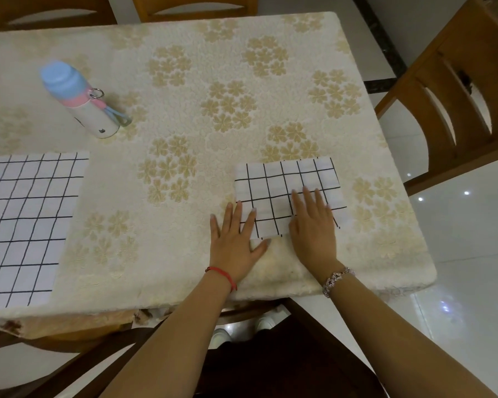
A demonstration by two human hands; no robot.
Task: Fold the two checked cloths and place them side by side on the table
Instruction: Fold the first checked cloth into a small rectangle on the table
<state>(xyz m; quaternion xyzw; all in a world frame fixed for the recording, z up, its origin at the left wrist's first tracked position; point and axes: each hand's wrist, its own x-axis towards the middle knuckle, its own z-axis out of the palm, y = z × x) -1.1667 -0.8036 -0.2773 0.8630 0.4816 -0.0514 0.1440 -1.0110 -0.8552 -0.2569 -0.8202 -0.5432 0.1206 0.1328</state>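
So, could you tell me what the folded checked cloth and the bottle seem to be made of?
The folded checked cloth looks like thin matte woven fabric, lying flat with crisp edges. The bottle looks like smooth painted metal or plastic with a glossy blue plastic cap; which one is unclear.

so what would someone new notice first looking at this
Two hands, left hand and right hand, press flat on a small folded checked cloth near the table's right front. A larger checked cloth lies spread at the left edge, with a blue-capped bottle standing behind it.

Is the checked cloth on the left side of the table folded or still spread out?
Spread out. The left cloth lies flat as one large sheet, much bigger than the folded cloth.
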